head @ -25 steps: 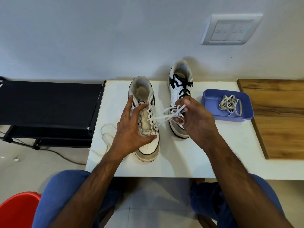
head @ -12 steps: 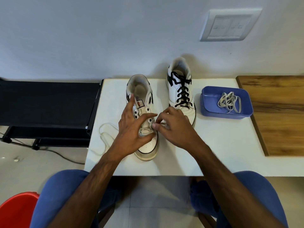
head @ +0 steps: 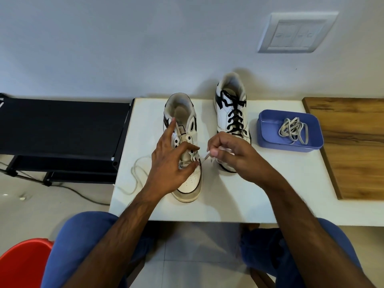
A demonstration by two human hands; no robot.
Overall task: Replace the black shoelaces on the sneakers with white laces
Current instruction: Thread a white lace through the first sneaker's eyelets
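Two white sneakers stand on a white table [head: 270,183]. The left sneaker [head: 188,183] has no black lace; a white lace [head: 137,173] runs through its lowest eyelets and trails off the table's left side. My left hand [head: 172,163] rests on this sneaker, thumb and finger pinching at the eyelets, forefinger pointing up. Just right of the eyelets, my right hand [head: 230,156] pinches the white lace's other end. The right sneaker [head: 230,107] still carries its black lace [head: 234,115] and is partly hidden behind my right hand.
A blue tray [head: 268,134] at the right holds a second coiled white lace [head: 293,129]. A wooden board [head: 357,146] lies further right. A black rack [head: 62,129] stands left of the table, a red chair [head: 20,265] at the bottom left. My knees are under the table's front edge.
My right hand pulled the lace out to the right, came back to the left sneaker's eyelets, and now has drawn slightly right again with the lace end. The left hand stayed on the sneaker.
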